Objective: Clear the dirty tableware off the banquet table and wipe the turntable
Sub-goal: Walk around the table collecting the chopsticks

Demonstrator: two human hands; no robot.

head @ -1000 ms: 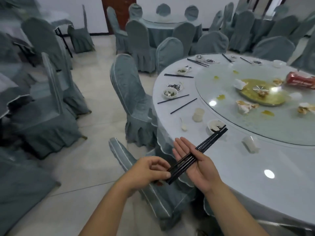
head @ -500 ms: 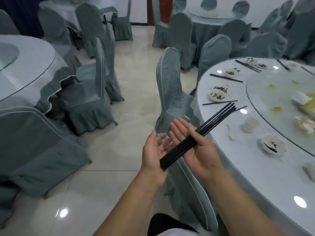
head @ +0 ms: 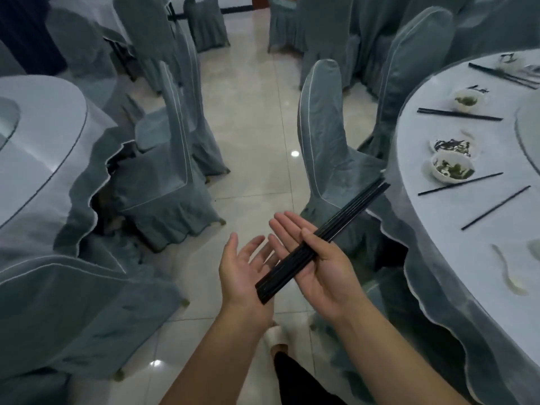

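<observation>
Chopsticks (head: pixel 309 244) lie bundled across my two palms, clear of the banquet table's (head: pixel 455 229) near-left edge. My left hand (head: pixel 244 273), fingers spread and straight, props the lower butt end; my right hand (head: pixel 315 267) pins the middle under its thumb, fingers straight, so it is nearer. The long axis runs up-right toward the table.
</observation>
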